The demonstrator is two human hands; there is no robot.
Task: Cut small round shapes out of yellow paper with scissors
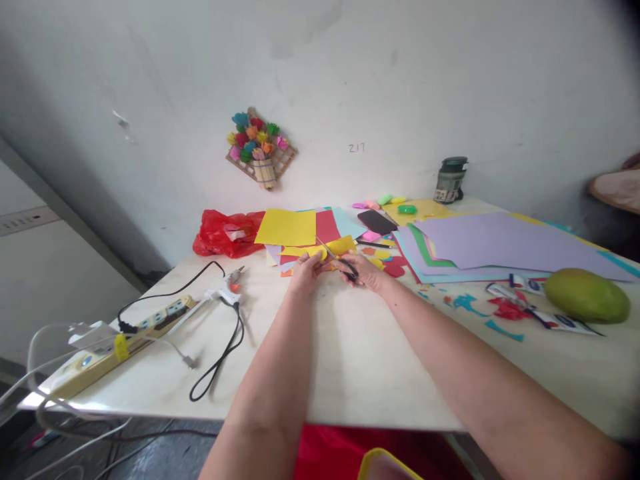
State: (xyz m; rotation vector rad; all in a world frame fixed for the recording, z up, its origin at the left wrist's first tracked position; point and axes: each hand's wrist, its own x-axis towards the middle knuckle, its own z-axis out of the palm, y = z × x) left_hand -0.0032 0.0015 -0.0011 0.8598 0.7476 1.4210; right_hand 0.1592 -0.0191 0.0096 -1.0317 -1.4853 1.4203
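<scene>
My left hand pinches a small piece of yellow paper above the table. In my right hand is a pair of scissors with dark handles, its blades reaching left toward that yellow piece. Whether the blades are parted is too small to tell. Just behind the hands lie a larger yellow paper scrap and cut paper shapes in yellow, orange and red. A square yellow sheet rests beyond my left hand, with red and pale blue sheets beside it.
A red plastic bag, a glue gun and a power strip with cables are on the left. To the right are stacked coloured sheets, tubes, blue scraps and a green fruit. A phone-like dark object lies behind.
</scene>
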